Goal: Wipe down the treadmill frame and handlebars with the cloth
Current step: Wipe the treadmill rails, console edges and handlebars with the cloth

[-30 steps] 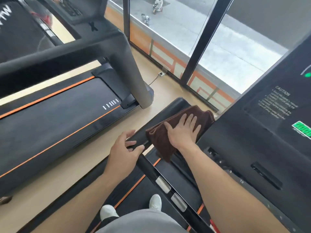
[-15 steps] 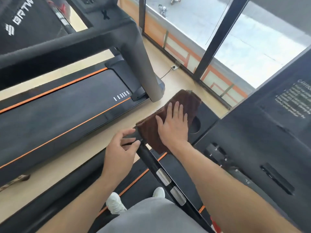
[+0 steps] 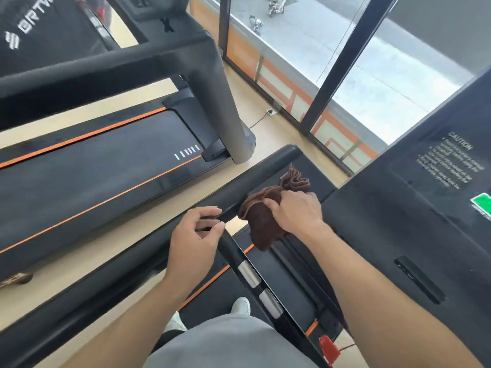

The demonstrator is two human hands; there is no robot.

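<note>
Cloth [image 3: 265,221], brown and bunched, sits on the treadmill's left handlebar [image 3: 255,179] where the padded arm meets the console [image 3: 414,213], part of it hanging down on the near side and a ruffled end sticking up behind the knuckles. Gripping it is the right hand [image 3: 295,211], fingers curled over the wad and pressing it onto the bar, wrist bent down from a forearm that comes in from the lower right. Bunched like this, only a small patch of fabric likely meets the surface, so a stroke could skip stretches of the frame; the dangling tail might also snag in the gap beside the bar or slide out of the hold. Just beside it, the left hand [image 3: 196,235] rests at the bend of the same bar, thumb and fingertips lightly curved against it rather than wrapped round, holding nothing else. A neighbouring treadmill [image 3: 106,176] lies beyond, to the left.
</note>
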